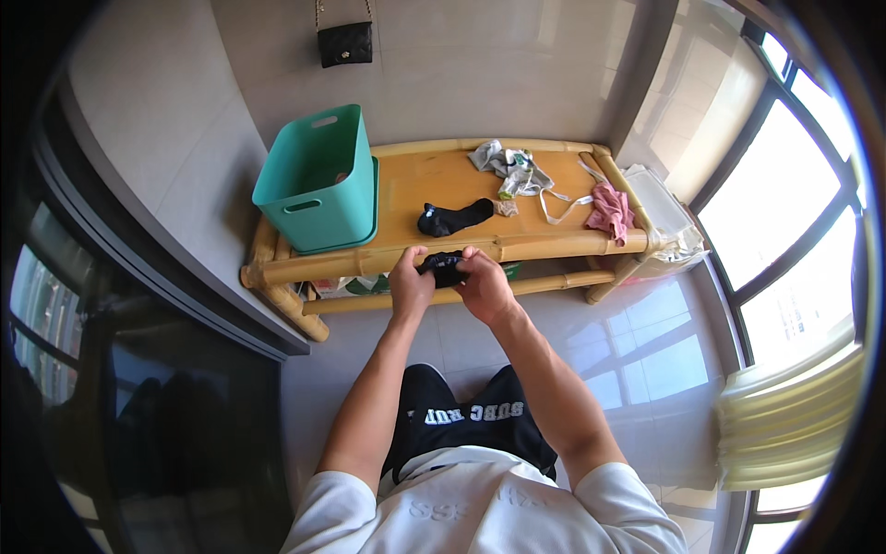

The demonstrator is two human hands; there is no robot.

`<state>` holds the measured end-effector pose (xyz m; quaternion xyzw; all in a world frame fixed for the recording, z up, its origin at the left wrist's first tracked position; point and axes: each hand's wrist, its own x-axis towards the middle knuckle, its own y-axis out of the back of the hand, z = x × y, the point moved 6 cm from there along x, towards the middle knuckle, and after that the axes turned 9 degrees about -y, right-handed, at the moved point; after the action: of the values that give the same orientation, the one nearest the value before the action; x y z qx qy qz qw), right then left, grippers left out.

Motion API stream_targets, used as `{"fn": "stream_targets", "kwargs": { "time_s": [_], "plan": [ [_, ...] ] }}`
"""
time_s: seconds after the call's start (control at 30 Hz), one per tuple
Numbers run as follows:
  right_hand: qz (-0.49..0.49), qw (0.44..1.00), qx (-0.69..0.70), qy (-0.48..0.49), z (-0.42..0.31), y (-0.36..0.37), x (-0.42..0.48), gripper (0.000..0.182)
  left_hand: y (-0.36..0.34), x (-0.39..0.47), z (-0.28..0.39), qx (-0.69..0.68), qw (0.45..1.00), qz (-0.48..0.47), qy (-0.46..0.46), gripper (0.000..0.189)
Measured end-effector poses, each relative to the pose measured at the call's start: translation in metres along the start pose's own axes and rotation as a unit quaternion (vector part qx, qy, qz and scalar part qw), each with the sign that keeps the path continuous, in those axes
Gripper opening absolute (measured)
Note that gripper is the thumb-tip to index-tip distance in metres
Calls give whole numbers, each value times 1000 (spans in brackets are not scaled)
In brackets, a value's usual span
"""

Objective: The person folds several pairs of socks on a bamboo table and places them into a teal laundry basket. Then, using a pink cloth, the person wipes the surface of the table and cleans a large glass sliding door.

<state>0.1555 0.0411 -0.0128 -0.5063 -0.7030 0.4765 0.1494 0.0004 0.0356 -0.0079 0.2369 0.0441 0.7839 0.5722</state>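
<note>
Between both hands, just before the front rail of a bamboo bench, I hold a bunched black cloth item [445,269], probably a sock. My left hand [412,284] grips its left end and my right hand [484,282] pinches its right end. Beyond them a black sock [455,218] lies flat on the bamboo bench [408,183], with a small beige patterned cloth [507,208] touching its right end. Farther back lies a heap of grey and white cloth [519,172] with a white strap. At the bench's right end rests a crumpled pink cloth [610,211].
A teal plastic bin [325,221] stands on the bench's left end, something small inside it. A black quilted handbag [345,44] hangs on the back wall. Boxes sit on the lower shelf. Right of the bench are white containers [657,204], windows and a yellow curtain [789,415]; a dark glass door is at left.
</note>
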Motion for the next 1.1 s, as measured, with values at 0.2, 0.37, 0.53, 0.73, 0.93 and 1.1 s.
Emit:
{"fn": "stream_targets", "kwargs": {
  "time_s": [0.2, 0.37, 0.53, 0.73, 0.93, 1.1],
  "plan": [
    [201, 839, -490, 121, -25, 16, 5, 30, -7, 1, 17, -279, 947, -72, 139, 44],
    [230, 855, -448, 126, -43, 13, 0, 32, -10, -4, 26, -494, 829, -87, 246, 42],
    [151, 898, -398, 113, -29, 14, 6, 38, -16, -9, 20, -643, 729, -125, 197, 52],
    [114, 923, -367, 18, -21, 3, 6, 38, -7, -7, 26, -688, 715, -36, 118, 67],
    [63, 941, -323, -74, 6, 3, 7, 29, -2, -16, 35, -813, 569, -123, 12, 85],
    [45, 928, -370, -14, 10, 6, 7, 25, -4, -33, 32, -733, 677, -54, 42, 91]
  ]
}}
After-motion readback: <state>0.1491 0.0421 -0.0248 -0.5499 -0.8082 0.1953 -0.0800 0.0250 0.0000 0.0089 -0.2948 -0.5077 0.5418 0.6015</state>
